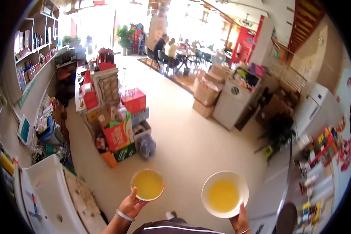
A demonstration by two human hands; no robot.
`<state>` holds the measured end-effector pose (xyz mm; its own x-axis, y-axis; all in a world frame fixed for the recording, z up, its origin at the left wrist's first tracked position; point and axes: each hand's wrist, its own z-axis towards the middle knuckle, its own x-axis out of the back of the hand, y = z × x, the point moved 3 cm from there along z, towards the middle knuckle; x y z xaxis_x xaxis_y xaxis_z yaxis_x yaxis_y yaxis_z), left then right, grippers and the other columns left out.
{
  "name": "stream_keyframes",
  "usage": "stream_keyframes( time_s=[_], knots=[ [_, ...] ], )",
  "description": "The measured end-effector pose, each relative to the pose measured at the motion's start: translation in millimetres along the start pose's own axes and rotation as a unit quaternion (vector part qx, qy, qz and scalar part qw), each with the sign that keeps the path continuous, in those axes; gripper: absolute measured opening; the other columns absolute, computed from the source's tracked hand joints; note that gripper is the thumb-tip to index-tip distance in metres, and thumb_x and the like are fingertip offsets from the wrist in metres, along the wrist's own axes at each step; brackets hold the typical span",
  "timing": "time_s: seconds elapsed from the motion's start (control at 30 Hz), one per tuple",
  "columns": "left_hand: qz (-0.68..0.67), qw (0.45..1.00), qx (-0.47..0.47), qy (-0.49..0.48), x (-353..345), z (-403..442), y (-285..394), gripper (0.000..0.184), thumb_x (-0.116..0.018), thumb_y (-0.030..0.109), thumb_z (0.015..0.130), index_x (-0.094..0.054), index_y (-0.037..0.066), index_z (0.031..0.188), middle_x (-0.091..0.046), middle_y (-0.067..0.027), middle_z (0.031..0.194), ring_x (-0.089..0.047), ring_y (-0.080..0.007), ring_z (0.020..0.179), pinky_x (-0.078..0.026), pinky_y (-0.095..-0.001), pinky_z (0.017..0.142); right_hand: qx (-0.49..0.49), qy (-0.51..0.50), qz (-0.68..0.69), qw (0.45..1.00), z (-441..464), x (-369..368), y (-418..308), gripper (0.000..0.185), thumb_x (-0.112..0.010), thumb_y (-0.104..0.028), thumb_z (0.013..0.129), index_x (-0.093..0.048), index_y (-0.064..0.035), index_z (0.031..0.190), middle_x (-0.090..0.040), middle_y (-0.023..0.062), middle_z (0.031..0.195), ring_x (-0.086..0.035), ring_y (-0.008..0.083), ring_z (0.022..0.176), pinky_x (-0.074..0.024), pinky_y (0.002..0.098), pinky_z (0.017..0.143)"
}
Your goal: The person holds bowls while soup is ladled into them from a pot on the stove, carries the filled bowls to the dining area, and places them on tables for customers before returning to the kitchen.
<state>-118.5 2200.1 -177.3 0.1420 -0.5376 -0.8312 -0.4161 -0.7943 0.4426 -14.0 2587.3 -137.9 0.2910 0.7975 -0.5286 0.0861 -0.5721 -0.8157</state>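
Note:
My left hand [132,205] grips a bowl [148,185] of yellow liquid, with the thumb over its rim and the fingers beneath. A wider white bowl [225,194], also holding yellow liquid, is in my right hand [240,222], whose thumb lies on the lower right rim; its other fingers are mostly hidden under the bowl. Both bowls are held up in front of my body, apart from each other, above the pale floor.
At lower left stands a white sink [46,191]. Stacked boxes [119,134] and a plastic bag of bottles [147,146] are ahead left. Cartons [207,91] and a white cabinet [234,102] stand ahead right. A cluttered counter [288,171] runs along the right. People sit at far tables.

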Motion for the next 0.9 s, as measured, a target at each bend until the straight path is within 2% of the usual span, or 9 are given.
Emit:
stream_keyframes(
  time_s=[0.2,0.27,0.37,0.43,0.47,0.63,0.73,0.8,0.9],
  knots=[
    [-0.034,0.998,-0.033,0.039,-67.8,212.0,47.5,0.057,-0.059,0.034,0.087,-0.04,-0.002,0.126,-0.053,-0.0171,0.121,-0.052,-0.0294,0.112,-0.043,-0.0447,0.1,-0.031,-0.047,0.015,0.998,263.3,-23.1,-78.9,0.059,-0.044,-0.043,0.093,-0.03,-0.0068,0.138,-0.04,0.0096,0.138,-0.039,0.0268,0.126,-0.032,0.0452,0.105],
    [-0.035,0.996,-0.048,0.059,-87.5,329.5,73.1,0.055,-0.059,0.033,0.086,-0.041,-0.002,0.126,-0.053,-0.0168,0.12,-0.053,-0.0291,0.111,-0.043,-0.0446,0.099,-0.037,-0.057,0.024,0.997,398.7,-41.2,-99.6,0.059,-0.044,-0.043,0.094,-0.03,-0.0068,0.138,-0.04,0.0097,0.138,-0.039,0.0266,0.126,-0.0319,0.0454,0.105],
    [-0.037,0.996,-0.06,0.055,-111.4,446.2,97.1,0.052,-0.059,0.032,0.087,-0.044,-0.001,0.124,-0.054,-0.0146,0.12,-0.054,-0.0284,0.11,-0.043,-0.0437,0.099,-0.026,-0.07,0.027,0.997,523.0,-44.8,-122.2,0.058,-0.042,-0.043,0.094,-0.029,-0.0072,0.138,-0.04,0.0099,0.137,-0.039,0.0268,0.126,-0.0317,0.0453,0.105],
    [-0.042,0.995,-0.074,0.043,-136.7,541.1,125.8,0.052,-0.059,0.032,0.087,-0.044,0.0,0.125,-0.055,-0.0133,0.12,-0.054,-0.0275,0.109,-0.043,-0.0413,0.098,-0.004,-0.091,0.024,0.996,623.1,-80.4,-145.6,0.06,-0.043,-0.044,0.094,-0.029,-0.0067,0.138,-0.041,0.0112,0.136,-0.04,0.0294,0.125,-0.0345,0.0471,0.103],
    [-0.04,0.995,-0.072,0.065,-149.4,579.2,137.0,0.051,-0.058,0.033,0.087,-0.044,0.0,0.124,-0.055,-0.0142,0.119,-0.054,-0.0268,0.109,-0.044,-0.0406,0.097,-0.008,-0.104,0.019,0.994,667.4,-88.1,-156.5,0.061,-0.04,-0.046,0.094,-0.028,-0.0073,0.139,-0.038,0.0113,0.139,-0.04,0.03,0.125,-0.0316,0.0466,0.105],
    [0.003,0.995,-0.062,0.08,-208.4,766.0,195.4,0.056,-0.062,0.038,0.084,-0.046,0.0,0.121,-0.057,-0.0153,0.113,-0.054,-0.026,0.107,-0.045,-0.0421,0.095,-0.02,-0.071,0.014,0.997,858.6,-115.3,-200.5,0.059,-0.042,-0.044,0.094,-0.029,-0.0072,0.138,-0.042,0.0119,0.136,-0.042,0.0291,0.123,-0.0366,0.0461,0.102],
    [-0.024,0.995,-0.07,0.067,-229.3,898.3,225.9,0.057,-0.063,0.039,0.082,-0.047,0.0,0.121,-0.058,-0.0146,0.11,-0.056,-0.026,0.105,-0.045,-0.0413,0.095,-0.023,-0.079,0.021,0.996,992.5,-129.6,-213.7,0.057,-0.042,-0.043,0.094,-0.031,-0.0066,0.137,-0.044,0.0122,0.134,-0.044,0.0286,0.122,-0.038,0.0454,0.101],
    [0.019,0.993,-0.106,0.052,-255.3,974.8,251.3,0.056,-0.063,0.039,0.083,-0.048,0.002,0.121,-0.057,-0.0141,0.114,-0.054,-0.0266,0.107,-0.045,-0.0419,0.095,-0.04,-0.071,0.014,0.997,1080.4,-130.8,-221.2,0.055,-0.045,-0.042,0.094,-0.035,-0.0061,0.134,-0.047,0.011,0.131,-0.046,0.028,0.12,-0.0389,0.0446,0.1],
    [-0.015,0.991,-0.107,0.08,-278.8,1084.0,284.8,0.055,-0.062,0.039,0.084,-0.047,0.001,0.121,-0.056,-0.0148,0.116,-0.054,-0.0277,0.108,-0.045,-0.0426,0.096,-0.067,-0.068,0.006,0.995,1208.5,-151.5,-242.7,0.056,-0.049,-0.041,0.092,-0.036,-0.0058,0.134,-0.047,0.0098,0.132,-0.046,0.0261,0.12,-0.038,0.0435,0.101]
  ],
)
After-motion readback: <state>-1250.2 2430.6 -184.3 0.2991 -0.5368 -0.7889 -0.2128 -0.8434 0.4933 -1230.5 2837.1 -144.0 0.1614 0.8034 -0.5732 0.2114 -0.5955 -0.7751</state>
